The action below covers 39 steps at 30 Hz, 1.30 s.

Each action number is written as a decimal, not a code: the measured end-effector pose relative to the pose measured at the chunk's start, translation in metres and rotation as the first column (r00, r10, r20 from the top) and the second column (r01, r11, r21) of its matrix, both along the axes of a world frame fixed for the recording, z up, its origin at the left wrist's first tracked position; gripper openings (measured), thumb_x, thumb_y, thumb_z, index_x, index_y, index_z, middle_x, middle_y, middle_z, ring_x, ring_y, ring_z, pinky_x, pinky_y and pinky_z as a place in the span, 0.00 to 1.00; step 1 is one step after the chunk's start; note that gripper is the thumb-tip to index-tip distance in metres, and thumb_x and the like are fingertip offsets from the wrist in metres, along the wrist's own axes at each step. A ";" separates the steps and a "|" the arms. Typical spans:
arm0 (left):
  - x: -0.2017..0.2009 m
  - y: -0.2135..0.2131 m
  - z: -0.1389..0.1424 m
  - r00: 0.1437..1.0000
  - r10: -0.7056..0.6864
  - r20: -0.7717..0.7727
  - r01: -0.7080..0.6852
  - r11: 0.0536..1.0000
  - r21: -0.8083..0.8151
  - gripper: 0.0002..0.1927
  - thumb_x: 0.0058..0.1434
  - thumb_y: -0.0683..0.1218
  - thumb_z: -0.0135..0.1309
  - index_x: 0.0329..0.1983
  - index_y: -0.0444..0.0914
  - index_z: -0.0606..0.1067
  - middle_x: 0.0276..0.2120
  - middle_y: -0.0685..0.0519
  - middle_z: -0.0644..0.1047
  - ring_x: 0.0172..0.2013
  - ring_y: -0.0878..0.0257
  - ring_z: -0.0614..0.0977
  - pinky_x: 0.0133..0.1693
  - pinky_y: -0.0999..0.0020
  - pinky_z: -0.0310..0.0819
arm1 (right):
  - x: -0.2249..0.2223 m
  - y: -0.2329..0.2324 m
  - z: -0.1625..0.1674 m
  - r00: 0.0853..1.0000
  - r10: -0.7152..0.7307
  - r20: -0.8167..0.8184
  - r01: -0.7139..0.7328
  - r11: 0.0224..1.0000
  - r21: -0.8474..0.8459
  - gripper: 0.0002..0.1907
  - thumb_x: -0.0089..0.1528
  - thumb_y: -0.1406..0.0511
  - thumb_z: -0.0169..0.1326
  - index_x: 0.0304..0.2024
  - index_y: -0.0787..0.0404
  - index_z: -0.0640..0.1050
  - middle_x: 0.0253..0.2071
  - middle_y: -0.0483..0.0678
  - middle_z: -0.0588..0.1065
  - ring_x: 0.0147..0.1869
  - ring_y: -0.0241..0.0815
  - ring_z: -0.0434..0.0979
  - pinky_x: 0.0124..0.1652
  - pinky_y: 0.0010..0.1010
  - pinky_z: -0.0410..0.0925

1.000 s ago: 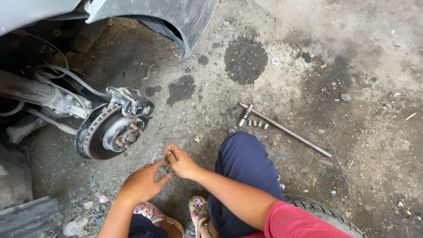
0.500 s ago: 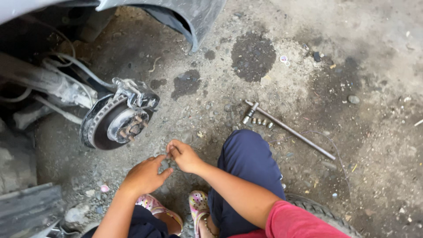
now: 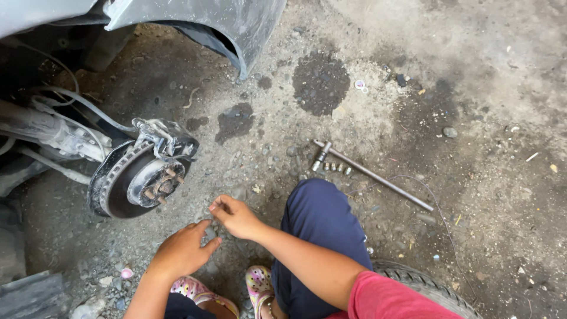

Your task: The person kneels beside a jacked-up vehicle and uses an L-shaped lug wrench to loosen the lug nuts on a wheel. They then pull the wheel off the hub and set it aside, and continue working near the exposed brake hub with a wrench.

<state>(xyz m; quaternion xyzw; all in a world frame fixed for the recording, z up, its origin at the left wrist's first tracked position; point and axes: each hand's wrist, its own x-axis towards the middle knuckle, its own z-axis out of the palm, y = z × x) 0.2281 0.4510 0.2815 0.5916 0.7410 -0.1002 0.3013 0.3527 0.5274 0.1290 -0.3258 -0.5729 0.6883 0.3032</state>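
Note:
My right hand (image 3: 237, 216) hovers just above the gravelly floor with its fingertips pinched together; anything between them is too small to make out. My left hand (image 3: 183, 251) is below and left of it, palm down, fingers apart, holding nothing. Both hands are just right of a bare brake disc (image 3: 133, 183) with wheel studs and a caliper on the wheel-less car hub. My dark blue trouser leg (image 3: 322, 227) is bent up beside my right arm.
A long T-shaped wheel wrench (image 3: 372, 174) lies on the ground to the right, with several small nuts (image 3: 336, 168) beside its socket end. The car's fender (image 3: 236, 23) overhangs at top left. A tyre (image 3: 425, 286) lies under me. Oil stains (image 3: 321, 82) mark the concrete.
My hands, touching at the fingertips before, have come apart. The left hand has dropped lower and spread its fingers. The view has shifted slightly.

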 end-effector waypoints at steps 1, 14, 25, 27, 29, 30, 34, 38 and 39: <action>0.000 0.000 0.000 1.000 0.000 -0.003 0.000 1.000 -0.003 0.37 0.60 0.65 0.52 0.68 0.42 0.66 0.62 0.45 0.73 0.62 0.49 0.74 0.61 0.56 0.68 | 0.001 0.003 -0.001 0.999 -0.001 -0.035 0.000 1.000 -0.023 0.12 0.70 0.59 0.52 0.43 0.62 0.75 0.30 0.41 0.73 0.33 0.30 0.70 0.34 0.27 0.65; 0.009 -0.005 0.018 1.000 0.011 0.000 -0.011 1.000 0.005 0.36 0.60 0.64 0.51 0.69 0.45 0.66 0.60 0.46 0.75 0.61 0.49 0.76 0.61 0.57 0.70 | 0.095 0.081 0.052 0.913 -0.350 -0.209 0.330 0.936 -0.125 0.10 0.71 0.59 0.47 0.43 0.58 0.74 0.34 0.44 0.75 0.37 0.36 0.75 0.39 0.29 0.69; 0.005 -0.015 0.011 1.000 -0.027 -0.004 0.027 0.999 0.022 0.37 0.60 0.65 0.52 0.69 0.46 0.66 0.60 0.45 0.75 0.60 0.49 0.76 0.60 0.57 0.70 | 0.285 0.086 -0.013 0.663 -0.749 -0.007 0.643 0.574 -0.508 0.12 0.69 0.54 0.46 0.42 0.53 0.73 0.34 0.41 0.74 0.38 0.37 0.71 0.41 0.35 0.65; 0.006 -0.015 0.009 1.000 -0.016 -0.011 0.016 1.000 -0.006 0.36 0.60 0.65 0.51 0.69 0.46 0.66 0.59 0.46 0.75 0.60 0.49 0.76 0.60 0.57 0.71 | 0.300 0.067 -0.035 0.642 -0.759 0.105 0.692 0.515 -0.507 0.12 0.69 0.54 0.46 0.41 0.52 0.73 0.34 0.40 0.73 0.39 0.37 0.71 0.42 0.35 0.65; 0.007 -0.014 0.008 1.000 -0.013 -0.010 0.013 1.000 -0.013 0.37 0.60 0.65 0.51 0.69 0.46 0.66 0.59 0.46 0.75 0.60 0.49 0.77 0.60 0.57 0.71 | 0.306 0.054 -0.051 0.632 -0.756 0.173 0.709 0.472 -0.524 0.11 0.69 0.54 0.46 0.40 0.51 0.73 0.34 0.39 0.73 0.39 0.36 0.71 0.42 0.35 0.64; 0.008 -0.013 0.007 1.000 -0.014 -0.011 0.014 1.000 -0.016 0.37 0.60 0.65 0.51 0.69 0.46 0.66 0.59 0.46 0.76 0.60 0.49 0.77 0.60 0.57 0.71 | 0.307 0.050 -0.056 0.634 -0.751 0.183 0.702 0.460 -0.543 0.11 0.69 0.54 0.46 0.40 0.51 0.74 0.34 0.39 0.73 0.39 0.36 0.71 0.42 0.35 0.63; 0.011 -0.009 0.005 1.000 -0.001 0.008 0.001 1.000 -0.030 0.37 0.59 0.65 0.52 0.69 0.47 0.66 0.57 0.47 0.77 0.59 0.50 0.78 0.59 0.57 0.72 | 0.298 0.048 -0.060 0.670 -0.716 0.197 0.680 0.486 -0.549 0.10 0.68 0.54 0.47 0.40 0.49 0.73 0.34 0.38 0.72 0.38 0.35 0.71 0.40 0.35 0.64; 0.012 -0.006 0.002 1.000 0.005 0.009 -0.004 1.000 -0.025 0.37 0.59 0.65 0.52 0.69 0.46 0.66 0.56 0.48 0.78 0.59 0.50 0.78 0.59 0.58 0.71 | 0.289 0.058 -0.052 0.682 -0.701 0.206 0.695 0.536 -0.479 0.10 0.67 0.54 0.48 0.41 0.50 0.74 0.34 0.39 0.73 0.37 0.34 0.71 0.39 0.33 0.65; 0.012 -0.006 0.002 1.000 0.006 0.008 -0.006 0.999 -0.031 0.37 0.59 0.65 0.52 0.69 0.46 0.66 0.56 0.49 0.78 0.59 0.50 0.78 0.59 0.58 0.71 | 0.289 0.061 -0.050 0.682 -0.708 0.180 0.693 0.549 -0.468 0.10 0.68 0.54 0.49 0.40 0.51 0.74 0.33 0.39 0.73 0.37 0.35 0.72 0.39 0.33 0.65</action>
